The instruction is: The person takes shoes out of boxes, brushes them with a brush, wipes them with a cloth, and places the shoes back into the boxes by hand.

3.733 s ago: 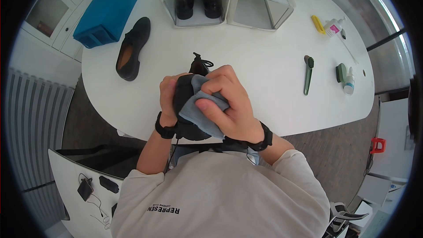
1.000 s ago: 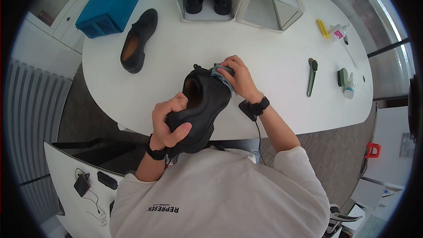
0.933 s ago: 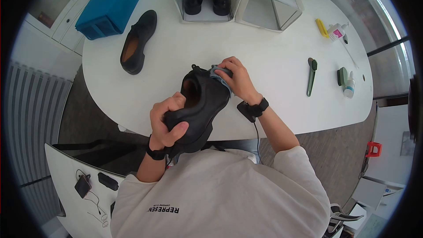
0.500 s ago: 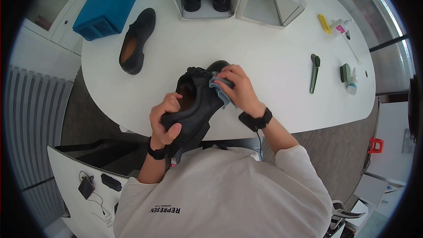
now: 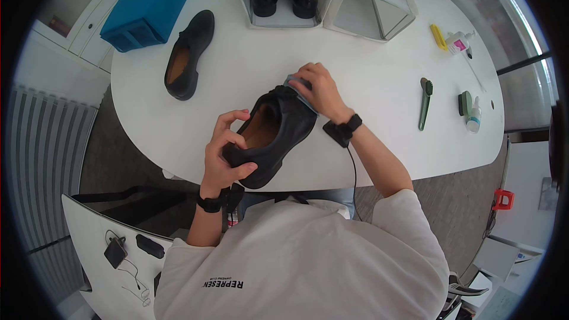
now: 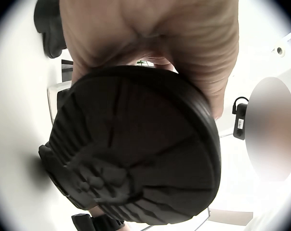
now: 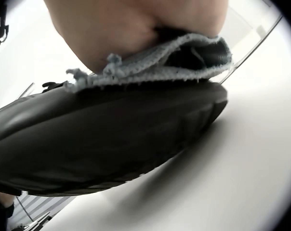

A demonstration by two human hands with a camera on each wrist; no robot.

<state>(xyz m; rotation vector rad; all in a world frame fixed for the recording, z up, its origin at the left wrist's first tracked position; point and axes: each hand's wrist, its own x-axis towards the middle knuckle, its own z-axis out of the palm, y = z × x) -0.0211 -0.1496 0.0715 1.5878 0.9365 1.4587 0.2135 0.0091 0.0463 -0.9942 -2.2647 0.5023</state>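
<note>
My left hand (image 5: 220, 157) grips a black lace-up shoe (image 5: 291, 127) by its heel, thumb outside and some fingers in the opening. The shoe's tan inside faces up and its toe points away from me. In my right hand (image 5: 323, 92) is a grey-blue cloth (image 5: 308, 104), pressed on top of the toe, which it mostly hides. The right wrist view shows the folded cloth (image 7: 150, 70) lying along the toe's upper. In the left wrist view the ridged sole (image 6: 145, 149) is tilted off the white table.
Another black shoe (image 5: 182, 71) lies at the left by a blue box (image 5: 148, 9). Two white open-fronted boxes stand at the back, one holding black shoes (image 5: 265, 1). At the right are a green-handled brush (image 5: 424, 106), a green block brush (image 5: 464, 104) and bottles (image 5: 474, 118).
Earlier the cloth was rubbing the shoe held close to my body. Since then my left hand has taken the heel; in the last half second my right hand slid the cloth forward over the toe.
</note>
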